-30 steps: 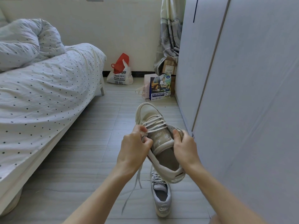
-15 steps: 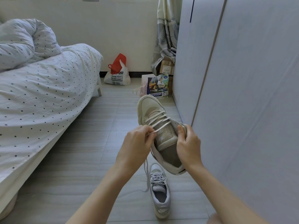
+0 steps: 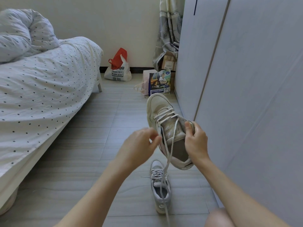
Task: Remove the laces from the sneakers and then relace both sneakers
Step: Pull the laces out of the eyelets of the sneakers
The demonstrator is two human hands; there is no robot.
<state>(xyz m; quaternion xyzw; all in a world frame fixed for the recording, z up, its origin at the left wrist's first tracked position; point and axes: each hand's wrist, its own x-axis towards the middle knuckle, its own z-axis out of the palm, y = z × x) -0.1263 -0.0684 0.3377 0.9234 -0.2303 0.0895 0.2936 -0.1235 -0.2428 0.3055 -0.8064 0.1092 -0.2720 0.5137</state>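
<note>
Midair, beige sneaker (image 3: 165, 118) gripped at its collar by right hand (image 3: 196, 141), left hand (image 3: 139, 145) pinching its lace (image 3: 170, 145), grey sneaker (image 3: 161, 187) on floor (image 3: 98, 145).

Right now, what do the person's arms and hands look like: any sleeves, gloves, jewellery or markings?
Both forearms are bare as far as the frame shows, with no sleeves. The left hand and right hand wear no gloves; no rings, watch or markings show. The left hand is motion-blurred.

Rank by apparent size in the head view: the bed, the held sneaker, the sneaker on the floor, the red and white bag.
1. bed
2. held sneaker, enlarged by nearness to the camera
3. sneaker on the floor and red and white bag: too alike to rank
</note>
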